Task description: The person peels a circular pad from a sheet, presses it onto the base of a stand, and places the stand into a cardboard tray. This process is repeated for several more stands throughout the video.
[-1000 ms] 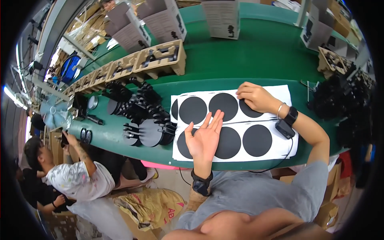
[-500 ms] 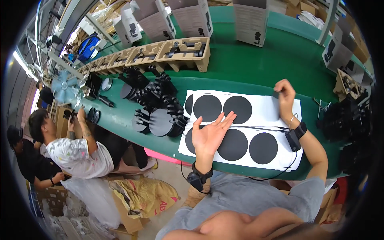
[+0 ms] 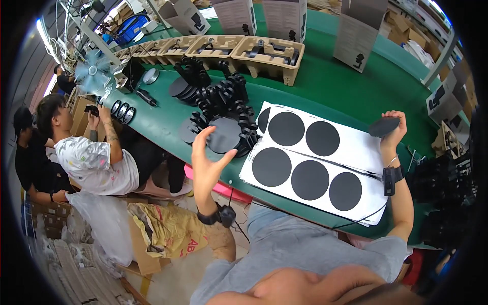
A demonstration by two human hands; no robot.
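My right hand [image 3: 393,128] is raised at the right end of two white backing sheets [image 3: 356,147] and holds a thin black round pad [image 3: 384,126] peeled off them. The sheets lie on the green table [image 3: 335,86] and carry several black round pads [image 3: 310,179]. My left hand [image 3: 206,160] is open, fingers spread, held above the table's near edge, just in front of a heap of black round bases [image 3: 223,133] and ribbed black parts [image 3: 229,99]. It holds nothing.
Brown moulded pulp trays [image 3: 267,51] with black parts line the far side, with upright printed cartons [image 3: 284,18] behind. A person in a spotted white shirt [image 3: 94,162] sits at the left by a small fan [image 3: 94,76]. More black parts [image 3: 442,183] are stacked at the right.
My right hand has lifted off the sheet with a black pad peeled away. My left hand has left the sheets and swung left toward the heap of black bases. The view has shifted.
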